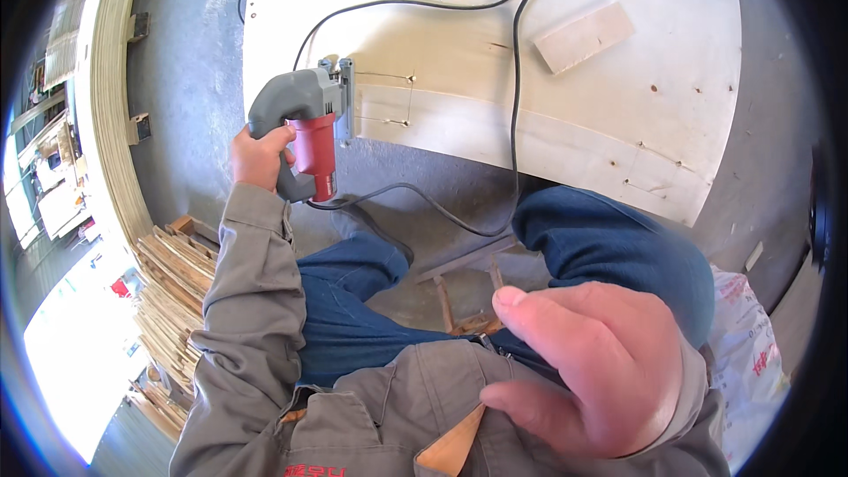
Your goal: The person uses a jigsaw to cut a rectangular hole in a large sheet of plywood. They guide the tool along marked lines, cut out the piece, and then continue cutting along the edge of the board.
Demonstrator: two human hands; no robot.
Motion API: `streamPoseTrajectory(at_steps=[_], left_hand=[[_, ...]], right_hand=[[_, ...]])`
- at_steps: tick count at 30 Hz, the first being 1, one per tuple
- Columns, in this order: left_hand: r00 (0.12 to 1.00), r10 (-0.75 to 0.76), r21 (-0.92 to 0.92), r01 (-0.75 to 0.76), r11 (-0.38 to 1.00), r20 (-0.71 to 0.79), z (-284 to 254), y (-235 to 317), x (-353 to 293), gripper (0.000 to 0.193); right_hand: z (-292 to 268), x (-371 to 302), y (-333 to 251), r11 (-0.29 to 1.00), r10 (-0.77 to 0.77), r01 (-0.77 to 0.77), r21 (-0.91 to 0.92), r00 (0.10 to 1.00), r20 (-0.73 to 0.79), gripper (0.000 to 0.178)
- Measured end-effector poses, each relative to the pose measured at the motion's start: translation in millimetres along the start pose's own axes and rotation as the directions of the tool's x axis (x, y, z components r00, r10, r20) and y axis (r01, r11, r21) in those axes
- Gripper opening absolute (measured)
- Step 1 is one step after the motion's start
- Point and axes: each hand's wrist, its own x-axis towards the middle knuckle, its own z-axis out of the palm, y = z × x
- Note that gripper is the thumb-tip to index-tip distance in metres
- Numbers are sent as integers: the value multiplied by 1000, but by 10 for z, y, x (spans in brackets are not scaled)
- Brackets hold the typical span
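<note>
So, readable stuff first: there's red lettering (pixel 315 472) across the chest of the grey work jacket (pixel 340 424), cut off by the near edge of the view, plus pinkish-red print on a crumpled white plastic bag (pixel 746 344) over on the near right. Some small markings sit on the power tool too, way too tiny to make out.

The tool is a grey and red corded jigsaw (pixel 316 146), grey body and handle, red barrel, flat metal base plate (pixel 347 97) standing edge-up. It's at the near left part of the wide pale plywood surface (pixel 424 40); can't tell if the plate actually touches the wood. The left hand (pixel 261 159) is wrapped round its grip. The right hand (pixel 609 371) is up close over the lap, fingers loosely curled, thumb and fingertip apart, free of the tool.

A black power cord (pixel 516 79) loops across the wood. Knots dot the surface, thin dark lines (pixel 385 119) mark a little box just right of the saw, and a pale rectangular wooden block (pixel 585 37) lies far right. Grey concrete floor (pixel 181 44), long stacked boards (pixel 110 124) on the left, loose wood strips (pixel 172 300) nearer, bright light spilling in near left.
</note>
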Motion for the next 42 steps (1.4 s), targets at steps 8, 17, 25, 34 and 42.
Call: streamPoseTrajectory(at_steps=[8, 17, 25, 34, 42], left_hand=[[995, 97, 10, -97, 995, -36, -77, -27, -40, 26], [976, 201, 143, -188, 972, -84, -32, 23, -135, 29], [980, 189, 93, -183, 979, -57, -66, -8, -101, 28], [980, 196, 24, -196, 980, -28, -156, -36, -125, 29], [958, 271, -14, -273, 962, -90, -399, 267, -528, 24]], right_hand=[[59, 33, -105, 993, 93, -88, -84, 994, 50, 57], [206, -14, -24, 986, 68, -55, -155, 994, 82, 58], [315, 25, -52, 973, 81, -58, -223, 992, 98, 51], [376, 75, -65, 927, 223, -149, -345, 957, 185, 49], [407, 83, -92, 921, 222, -145, -362, 958, 182, 48]])
